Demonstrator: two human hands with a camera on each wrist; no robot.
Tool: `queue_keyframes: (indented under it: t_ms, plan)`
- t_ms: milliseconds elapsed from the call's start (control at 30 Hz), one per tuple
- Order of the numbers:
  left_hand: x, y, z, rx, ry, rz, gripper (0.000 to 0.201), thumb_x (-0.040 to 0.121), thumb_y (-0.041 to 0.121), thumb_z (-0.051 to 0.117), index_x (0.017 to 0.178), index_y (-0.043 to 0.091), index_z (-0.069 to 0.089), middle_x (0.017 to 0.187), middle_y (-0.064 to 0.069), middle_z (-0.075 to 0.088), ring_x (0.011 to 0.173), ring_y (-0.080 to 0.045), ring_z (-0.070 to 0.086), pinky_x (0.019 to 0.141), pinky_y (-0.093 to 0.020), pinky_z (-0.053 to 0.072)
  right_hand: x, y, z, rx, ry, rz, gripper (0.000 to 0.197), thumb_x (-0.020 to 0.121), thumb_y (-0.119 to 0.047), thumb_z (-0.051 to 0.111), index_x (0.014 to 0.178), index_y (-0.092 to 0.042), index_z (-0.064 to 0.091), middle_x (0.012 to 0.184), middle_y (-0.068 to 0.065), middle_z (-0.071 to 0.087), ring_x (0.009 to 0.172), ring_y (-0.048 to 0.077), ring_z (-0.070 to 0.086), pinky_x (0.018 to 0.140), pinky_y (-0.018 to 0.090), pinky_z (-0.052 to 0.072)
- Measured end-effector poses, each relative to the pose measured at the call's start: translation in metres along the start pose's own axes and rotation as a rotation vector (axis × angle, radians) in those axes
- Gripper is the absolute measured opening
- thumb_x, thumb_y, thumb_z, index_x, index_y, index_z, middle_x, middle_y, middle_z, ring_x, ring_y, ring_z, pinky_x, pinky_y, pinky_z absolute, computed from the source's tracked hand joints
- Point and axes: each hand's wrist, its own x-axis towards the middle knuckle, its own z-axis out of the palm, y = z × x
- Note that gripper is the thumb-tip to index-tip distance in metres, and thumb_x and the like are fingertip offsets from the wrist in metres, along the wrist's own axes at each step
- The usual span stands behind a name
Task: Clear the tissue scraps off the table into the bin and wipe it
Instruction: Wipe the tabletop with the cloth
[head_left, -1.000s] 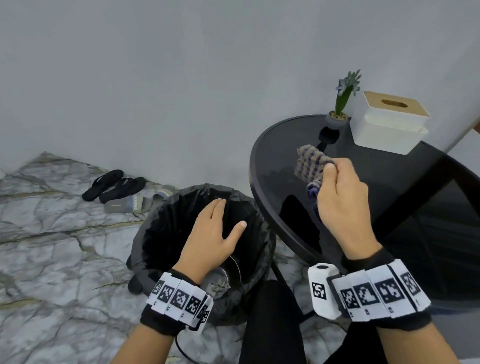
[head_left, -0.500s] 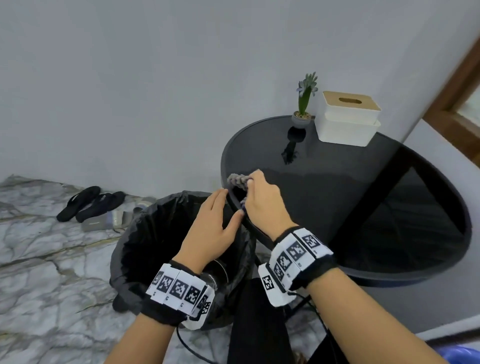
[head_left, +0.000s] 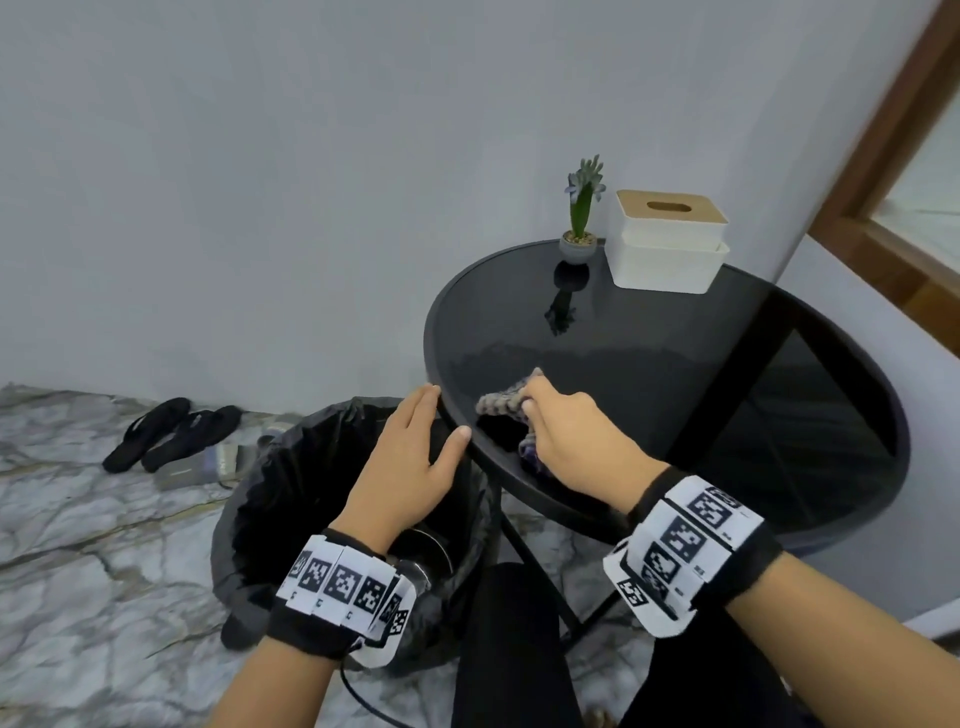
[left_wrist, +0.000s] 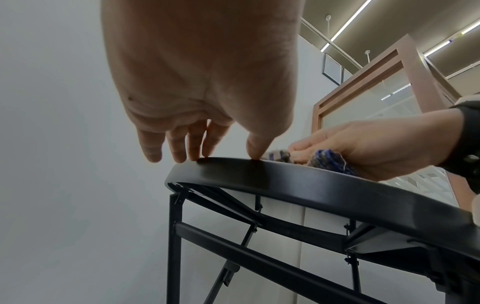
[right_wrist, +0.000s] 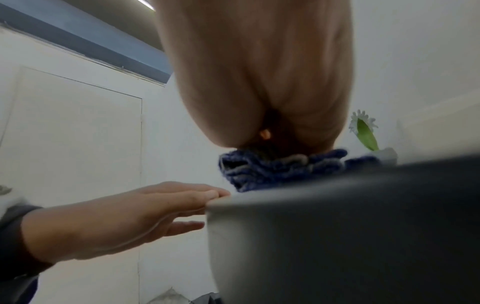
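My right hand (head_left: 558, 423) grips a bunched blue and grey knitted cloth (head_left: 501, 404) and holds it down on the round black glass table (head_left: 675, 364), close to the table's near left edge. In the right wrist view the cloth (right_wrist: 283, 168) bulges out under my fist. My left hand (head_left: 415, 457) is flat with straight fingers, and its fingertips (left_wrist: 197, 152) touch the table rim (left_wrist: 259, 170) above the bin (head_left: 270, 499), which is lined with a black bag. I see no tissue scraps on the table top.
A small potted plant (head_left: 581, 223) and a white tissue box (head_left: 667, 241) with a wooden lid stand at the table's far edge. Black sandals (head_left: 171, 431) lie on the marble floor by the wall. A wood-framed glass partition (head_left: 893, 156) runs along the right.
My right hand brought the cloth down from the air to the table edge, then slid it a little inward on the top. My left hand rose from over the bin to the rim.
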Motion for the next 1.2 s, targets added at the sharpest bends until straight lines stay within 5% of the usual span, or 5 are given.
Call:
queue_keyframes:
  t_ms: [233,367,533,800,1200]
  plan:
    - [0.002,0.001,-0.001,0.013,-0.012,-0.018,0.07,0.096,0.057,0.039,0.153,0.018,0.027,0.159,0.003,0.027,0.147,-0.011,0.022,0.119,-0.034,0.022,0.015,0.01,-0.008,-0.007,0.011,0.05,0.02,0.103,-0.026,0.037,0.1,-0.008,0.046,0.105,0.014,0.055,0.093,0.035,0.053,0.073,0.037,0.036]
    - [0.003,-0.001,-0.002,0.014,-0.011,-0.027,0.072,0.095,0.058,0.04,0.152,0.017,0.029,0.158,0.002,0.029,0.146,-0.012,0.025,0.119,-0.036,0.025,0.04,0.0,0.006,-0.131,-0.033,-0.007,0.035,0.103,-0.025,0.034,0.123,0.0,0.049,0.131,0.017,0.048,0.126,0.034,0.041,0.107,0.044,0.031]
    - [0.003,0.002,-0.003,0.045,-0.008,-0.023,0.072,0.095,0.056,0.042,0.152,0.015,0.03,0.159,0.001,0.029,0.146,-0.012,0.023,0.118,-0.028,0.019,0.063,-0.016,0.024,-0.233,-0.066,-0.103,0.049,0.103,-0.028,0.028,0.147,-0.008,0.036,0.157,0.012,0.032,0.146,0.03,0.024,0.12,0.045,0.02]
    - [0.002,0.002,-0.003,0.034,0.004,-0.004,0.069,0.095,0.057,0.041,0.152,0.017,0.031,0.158,0.003,0.03,0.145,-0.01,0.024,0.118,-0.029,0.021,0.037,-0.002,0.022,-0.28,-0.144,-0.167,0.054,0.105,-0.03,0.024,0.157,-0.014,0.016,0.166,0.009,0.012,0.153,0.023,0.007,0.125,0.041,0.008]
    - [0.004,0.002,-0.007,0.01,0.025,-0.015,0.064,0.094,0.054,0.046,0.147,0.019,0.039,0.152,0.005,0.039,0.141,-0.01,0.034,0.116,-0.034,0.03,0.037,0.004,0.007,-0.279,-0.127,0.108,0.063,0.104,-0.04,0.022,0.157,-0.01,0.01,0.166,0.011,0.005,0.153,0.025,0.002,0.125,0.045,0.005]
